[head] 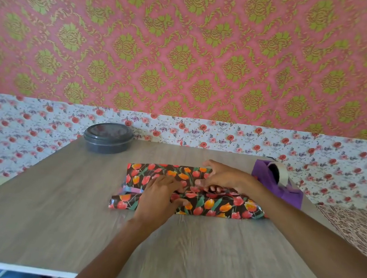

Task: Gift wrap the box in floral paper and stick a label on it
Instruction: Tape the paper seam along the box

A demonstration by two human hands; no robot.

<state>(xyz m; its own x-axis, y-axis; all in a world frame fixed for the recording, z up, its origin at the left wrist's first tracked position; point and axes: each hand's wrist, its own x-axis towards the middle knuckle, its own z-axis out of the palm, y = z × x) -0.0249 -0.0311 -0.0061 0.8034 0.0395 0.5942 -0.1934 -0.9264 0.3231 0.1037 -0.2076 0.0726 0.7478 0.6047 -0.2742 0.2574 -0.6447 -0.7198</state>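
The two bare forearms reach in over the white front edge of the grey wood-grain worktop (47, 225) and meet at the parcel in the middle of it. The left hand (160, 197) lies flat on top of the floral paper (222, 206), fingers straight and pressing down, thumb spread out toward the right hand. The right hand (226, 180) sits just beyond and to the right of it. Its fingers are curled in and its thumb points left, and it grips the edge of the paper flap along the seam where the two sides of the sheet meet.

The paper is dark with red and orange tulips, and it is folded over the box, which lies flat on the worktop under both hands. Left of the left hand the wrapping is still open at the end, and a pale blue and pink strip shows there; it looks like the end of the box (132, 189), though I can't be sure.

Just past the right hand, to its right, stands a purple tape dispenser (288, 191) with a roll of clear tape. Well beyond the left hand, to its left, a round grey tub (108, 140) with its lid on sits near the worktop's far edge. Off to the right of the right arm lies a leopard-print cloth (353, 228).
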